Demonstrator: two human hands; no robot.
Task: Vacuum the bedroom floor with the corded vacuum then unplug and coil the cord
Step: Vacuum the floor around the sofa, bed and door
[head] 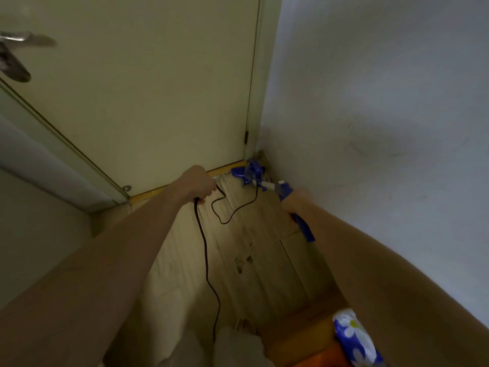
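A blue corded stick vacuum stands with its head in the floor corner where the door meets the right wall. My right hand grips its blue handle, which sticks out behind the hand. A thin black cord runs from the vacuum in a loose loop over the wooden floor. My left hand holds this cord up in a fist near the door's bottom edge. From there the cord hangs down toward my feet.
A closed cream door with a metal handle fills the front. A pale wall runs close along the right. A blue flowered item and an orange surface lie at the bottom right.
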